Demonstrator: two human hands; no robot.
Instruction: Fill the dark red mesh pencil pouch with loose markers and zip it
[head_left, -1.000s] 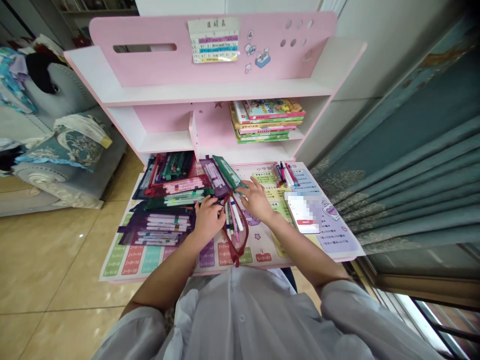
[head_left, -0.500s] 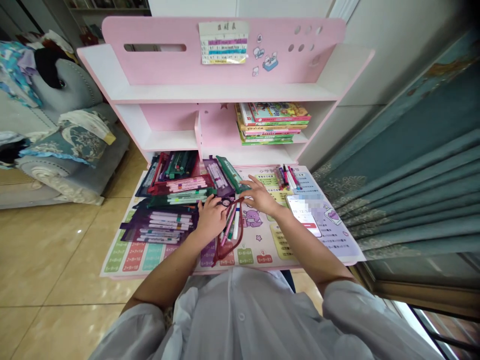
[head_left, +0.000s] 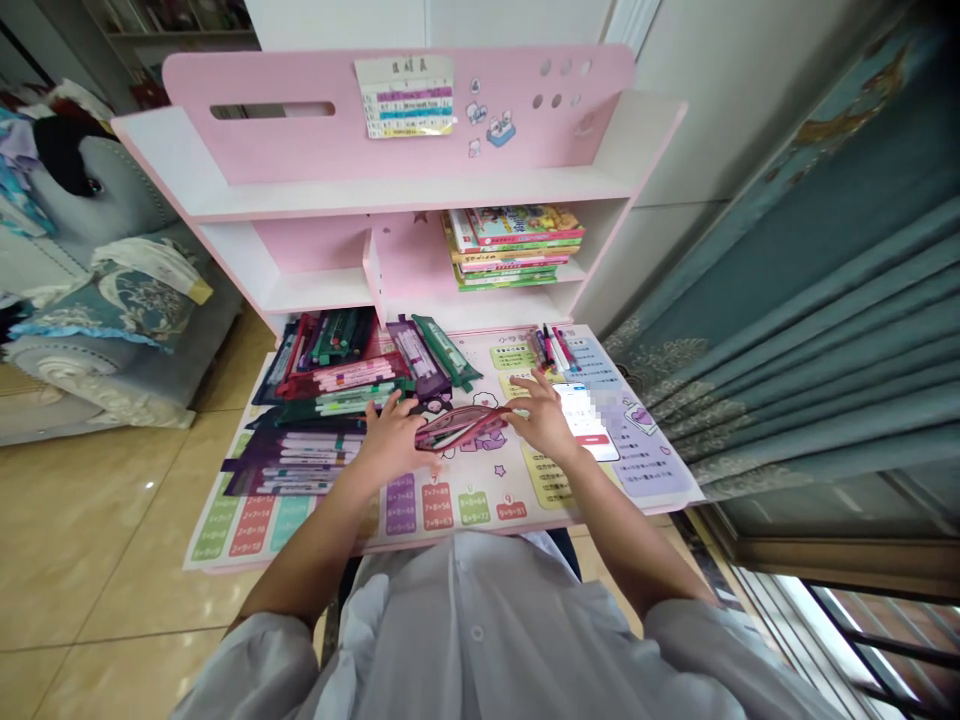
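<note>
Red translucent zip pouch [head_left: 461, 428]: lies crosswise on the desk between both hands, pens visible inside. Change: a moment earlier it lay lengthwise toward the body, its pens fanned out; now it is turned sideways and narrowed.

Left hand [head_left: 390, 435]: fingers spread, beside the pouch's left end. Right hand [head_left: 544, 420]: fingers loosely curved, at its right end. Whether either hand grips the pouch cannot be told.

Beyond the left hand: purple and green plastic-sleeved marker packs [head_left: 300, 460], in overlapping rows. Ahead of the right hand: small bundle of loose coloured markers [head_left: 551, 348]. Just past the right hand: smartphone [head_left: 585, 420], its screen blurred. Underneath everything: printed multiplication-table desk mat [head_left: 457, 510].
</note>
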